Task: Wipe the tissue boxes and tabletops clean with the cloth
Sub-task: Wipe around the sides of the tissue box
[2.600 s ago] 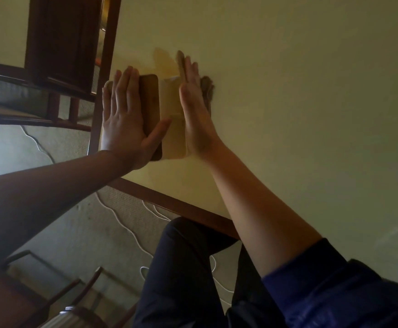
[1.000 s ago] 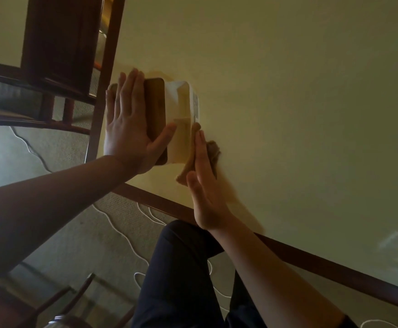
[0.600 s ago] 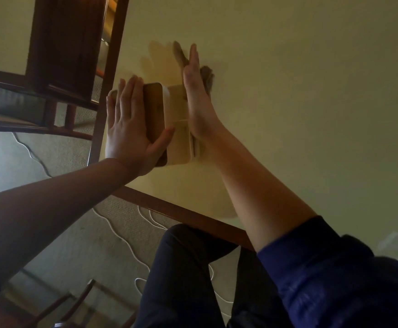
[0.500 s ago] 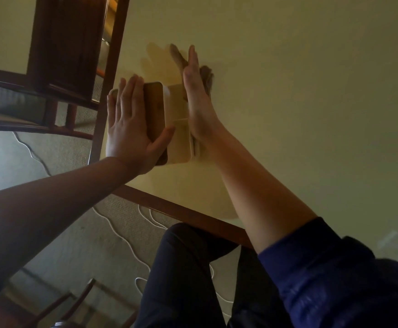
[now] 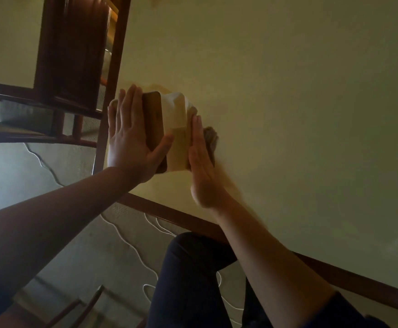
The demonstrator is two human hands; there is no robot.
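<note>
pale yellow and dark wood tones

the tissue box (image 5: 178, 138) is cream with a brown wooden lid; the desk (image 5: 288, 102) is plain yellowish, edged in dark reddish-brown; the cloth (image 5: 210, 138) is grey-brown; trousers (image 5: 188, 280) dark navy.

We see a dim scene with a yellow-green cast over the whole worktop (image 5: 300, 91). The brightest patch is the pale floor (image 5: 8, 176) at the left edge, where cool light falls in. The left forearm (image 5: 39, 233) lies in deep shade, almost a silhouette, while the right hand (image 5: 201, 162) is lit warmer. The right hand and its wrist are smeared by motion blur, with a soft brown streak trailing beside them; the left hand (image 5: 131, 143) is sharper. A faint shadow lies on the worktop behind the tissue box (image 5: 176, 129). Straight chair rails (image 5: 39, 95) bow near the left edge from wide-angle distortion. Faint pale glare marks the worktop at far right.
</note>
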